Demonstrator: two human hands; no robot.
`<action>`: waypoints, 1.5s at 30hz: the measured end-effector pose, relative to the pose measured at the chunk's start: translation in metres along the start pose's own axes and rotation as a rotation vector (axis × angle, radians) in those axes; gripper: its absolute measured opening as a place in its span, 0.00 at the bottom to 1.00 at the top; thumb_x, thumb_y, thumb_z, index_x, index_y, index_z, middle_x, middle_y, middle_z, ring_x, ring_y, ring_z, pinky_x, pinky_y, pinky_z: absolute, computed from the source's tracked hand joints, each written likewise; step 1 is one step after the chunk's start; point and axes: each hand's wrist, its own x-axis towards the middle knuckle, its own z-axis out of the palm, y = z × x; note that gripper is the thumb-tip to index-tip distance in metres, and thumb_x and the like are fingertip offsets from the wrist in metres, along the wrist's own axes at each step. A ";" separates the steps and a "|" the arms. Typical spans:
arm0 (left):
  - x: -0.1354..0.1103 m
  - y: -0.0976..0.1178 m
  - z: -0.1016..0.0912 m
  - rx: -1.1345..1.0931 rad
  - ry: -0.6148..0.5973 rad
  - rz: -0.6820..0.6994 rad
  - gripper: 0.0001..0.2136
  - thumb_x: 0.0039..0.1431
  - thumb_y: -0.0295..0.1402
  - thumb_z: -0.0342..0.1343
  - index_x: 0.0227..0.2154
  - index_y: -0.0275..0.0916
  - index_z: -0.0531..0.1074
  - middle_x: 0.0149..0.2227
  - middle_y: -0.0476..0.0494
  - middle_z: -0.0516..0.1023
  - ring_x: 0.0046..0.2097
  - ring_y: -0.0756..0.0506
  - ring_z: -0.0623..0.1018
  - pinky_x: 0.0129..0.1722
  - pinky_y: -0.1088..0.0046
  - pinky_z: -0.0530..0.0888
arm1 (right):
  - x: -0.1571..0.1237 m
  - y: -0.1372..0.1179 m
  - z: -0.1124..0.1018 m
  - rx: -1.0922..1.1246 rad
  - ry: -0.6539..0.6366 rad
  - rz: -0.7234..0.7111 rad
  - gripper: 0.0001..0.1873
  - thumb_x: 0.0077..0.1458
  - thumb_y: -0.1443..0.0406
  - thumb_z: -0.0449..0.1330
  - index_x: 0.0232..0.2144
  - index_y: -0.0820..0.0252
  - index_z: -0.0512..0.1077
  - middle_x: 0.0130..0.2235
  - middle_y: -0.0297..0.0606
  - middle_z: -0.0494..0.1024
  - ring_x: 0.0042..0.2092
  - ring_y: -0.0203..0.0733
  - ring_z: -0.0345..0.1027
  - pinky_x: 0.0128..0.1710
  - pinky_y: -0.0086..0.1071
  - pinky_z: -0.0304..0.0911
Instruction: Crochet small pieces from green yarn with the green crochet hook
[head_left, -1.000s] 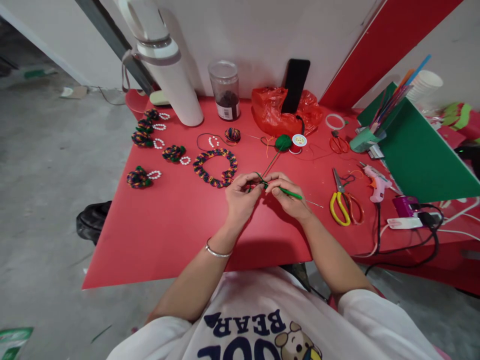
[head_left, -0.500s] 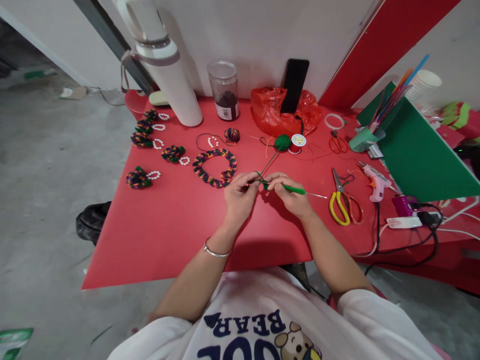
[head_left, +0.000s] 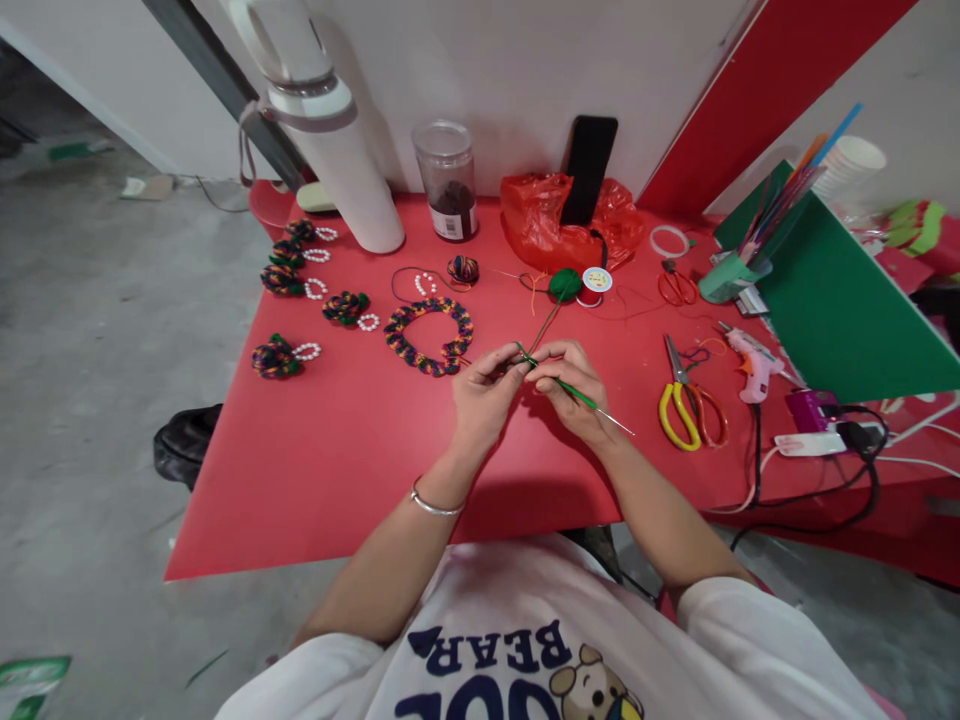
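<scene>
My left hand (head_left: pixel 486 392) pinches green yarn (head_left: pixel 541 328) at its fingertips. That yarn runs back to a small green ball (head_left: pixel 563 284). Closed around a crochet hook (head_left: pixel 576 392) with a green handle, my right hand (head_left: pixel 571 372) meets the left at the fingertips. The hook's bare metal end points down to the right, over my right wrist; its working tip is hidden among the fingers and yarn. Left of my hands lies a multicoloured crocheted ring (head_left: pixel 393 338). Behind it are a small variegated yarn ball (head_left: pixel 463 269) and white beads (head_left: pixel 425 284).
Several crocheted pieces with bead loops (head_left: pixel 276 356) lie at left. A white bottle (head_left: pixel 349 170), a jar (head_left: pixel 448 190) and a phone (head_left: pixel 589 170) on a red bag stand behind. At right are yellow-and-red-handled scissors (head_left: pixel 679 415), a glue gun (head_left: pixel 756 365) and a power strip (head_left: pixel 810 443).
The crochet hook has turned, so its free end now points lower and nearer my right wrist. My hands have drawn slightly closer together, and the right fingers have shifted on the handle.
</scene>
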 end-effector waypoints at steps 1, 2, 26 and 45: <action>0.000 0.000 0.000 -0.023 0.004 -0.014 0.15 0.42 0.31 0.72 0.37 0.39 0.84 0.35 0.43 0.85 0.37 0.47 0.82 0.41 0.69 0.79 | 0.000 0.000 0.001 -0.005 0.004 -0.012 0.13 0.66 0.52 0.58 0.41 0.46 0.80 0.46 0.40 0.76 0.50 0.46 0.70 0.53 0.48 0.69; 0.000 0.000 0.001 -0.043 0.009 -0.024 0.15 0.42 0.31 0.73 0.37 0.39 0.84 0.34 0.44 0.85 0.36 0.48 0.82 0.41 0.70 0.79 | -0.001 0.000 0.001 -0.012 0.010 -0.020 0.12 0.66 0.52 0.58 0.41 0.46 0.80 0.46 0.40 0.76 0.50 0.46 0.70 0.52 0.47 0.70; 0.005 0.007 0.002 -0.282 0.085 -0.164 0.16 0.37 0.29 0.75 0.34 0.38 0.83 0.29 0.48 0.82 0.27 0.53 0.77 0.27 0.79 0.71 | -0.004 -0.001 0.012 -0.291 0.034 -0.231 0.23 0.66 0.67 0.59 0.61 0.45 0.70 0.52 0.42 0.77 0.51 0.44 0.73 0.46 0.40 0.73; 0.013 0.024 -0.007 -0.311 -0.107 -0.368 0.17 0.32 0.27 0.76 0.31 0.37 0.82 0.21 0.50 0.77 0.20 0.57 0.68 0.16 0.84 0.57 | 0.000 0.003 0.001 -0.187 -0.027 -0.223 0.16 0.68 0.58 0.58 0.55 0.45 0.76 0.49 0.40 0.81 0.49 0.44 0.74 0.48 0.44 0.72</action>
